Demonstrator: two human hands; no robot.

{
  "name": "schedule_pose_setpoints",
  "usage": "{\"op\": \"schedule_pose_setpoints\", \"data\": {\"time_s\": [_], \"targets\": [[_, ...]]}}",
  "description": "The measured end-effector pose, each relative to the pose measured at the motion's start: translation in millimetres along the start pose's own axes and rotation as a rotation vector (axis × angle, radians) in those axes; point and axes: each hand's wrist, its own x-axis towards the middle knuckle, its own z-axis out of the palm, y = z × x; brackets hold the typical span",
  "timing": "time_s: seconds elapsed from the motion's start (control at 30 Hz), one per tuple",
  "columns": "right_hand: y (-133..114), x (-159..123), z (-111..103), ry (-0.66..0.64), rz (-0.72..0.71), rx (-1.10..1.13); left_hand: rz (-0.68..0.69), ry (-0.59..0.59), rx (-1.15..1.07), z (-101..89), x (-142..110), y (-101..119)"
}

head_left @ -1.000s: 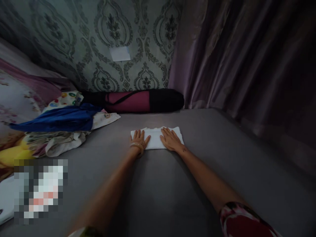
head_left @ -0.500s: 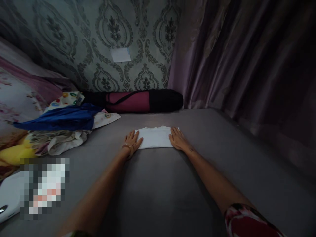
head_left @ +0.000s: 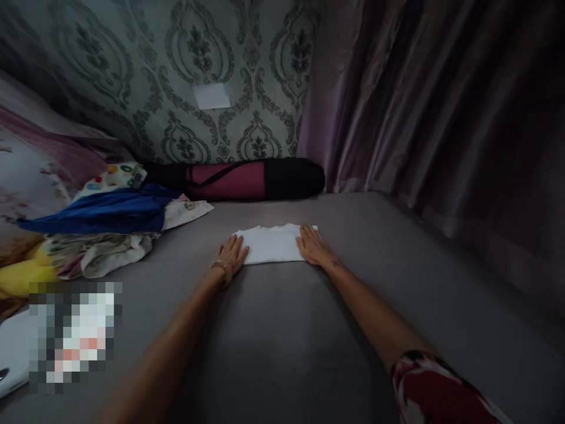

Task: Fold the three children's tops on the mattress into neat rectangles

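Note:
A white garment (head_left: 272, 245), folded into a flat rectangle, lies on the grey sheet (head_left: 282, 318) of the bed. My left hand (head_left: 231, 254) rests flat on its left end, fingers stretched out, with a bangle around the wrist. On the opposite end lies my right hand (head_left: 312, 244), palm down and fingers extended. Neither hand grips the cloth. The garment's far edge is slightly wavy, and its two ends are partly covered by my hands.
Left of the garment is a heap of clothes with a blue cloth (head_left: 110, 211) on top. A pink and black rolled bag (head_left: 236, 179) lies along the wall. Purple curtains (head_left: 353, 118) hang at the right. A white object (head_left: 17, 347), partly pixelated, is at the lower left.
The whole view has shifted slightly, so everything appears a little farther left. Both hands stay flat on the ends of the white garment, which looks unchanged.

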Motion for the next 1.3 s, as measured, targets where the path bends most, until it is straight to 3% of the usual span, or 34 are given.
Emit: {"op": "schedule_pose_setpoints", "data": {"time_s": [0.37, 0.67, 0.97, 1.17, 1.3], "targets": [[3.1, 3.2, 0.9, -0.045, 0.015, 0.005, -0.002, 0.038, -0.022, -4.0, -7.0, 4.1], [-30.8, 4.5, 7.1, 0.017, -0.034, 0.055, 0.005, 0.056, -0.041, -1.2, -5.4, 2.3], [-39.1, 11.9, -1.0, -0.084, 0.007, 0.039, 0.04, 0.108, -0.095, 1.8, -4.9, -2.8], [-72.3, 17.6, 10.2, 0.027, -0.092, 0.059, 0.022, 0.122, -0.134, 5.5, -1.9, -4.4], [-77.4, 16.3, 21.9, 0.056, -0.079, 0.061, 0.016, 0.118, -0.164, 3.8, -2.6, -5.0]]}}
